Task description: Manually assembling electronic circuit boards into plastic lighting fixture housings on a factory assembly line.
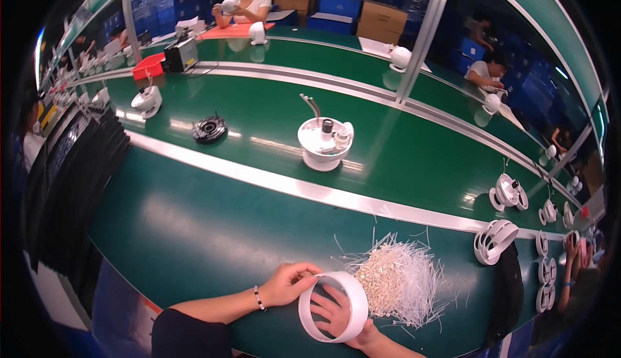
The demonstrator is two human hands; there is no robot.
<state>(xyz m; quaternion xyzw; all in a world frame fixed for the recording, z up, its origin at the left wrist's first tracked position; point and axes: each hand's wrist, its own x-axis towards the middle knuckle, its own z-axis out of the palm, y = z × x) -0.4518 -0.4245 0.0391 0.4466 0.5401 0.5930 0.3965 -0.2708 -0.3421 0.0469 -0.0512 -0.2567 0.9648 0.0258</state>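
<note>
A white plastic ring [358,303], wide and smooth, is tilted between my hands over the near edge of the green table. My left hand [292,285] pinches its upper left rim between thumb and fingers. From the lower right, my right hand [335,314] supports the ring, its spread fingers showing through the opening. Right beside the ring lies a loose pile of thin white strips [414,283], with cream-coloured small ends [378,280] bunched on its left side.
Beyond a pale rail, a green conveyor [259,125] carries a white bowl-shaped housing [323,141] and a black round part [209,129]. More white rings [497,240] stand at the right. Black stacked sheets [77,170] rise at the left. Co-workers sit across the line.
</note>
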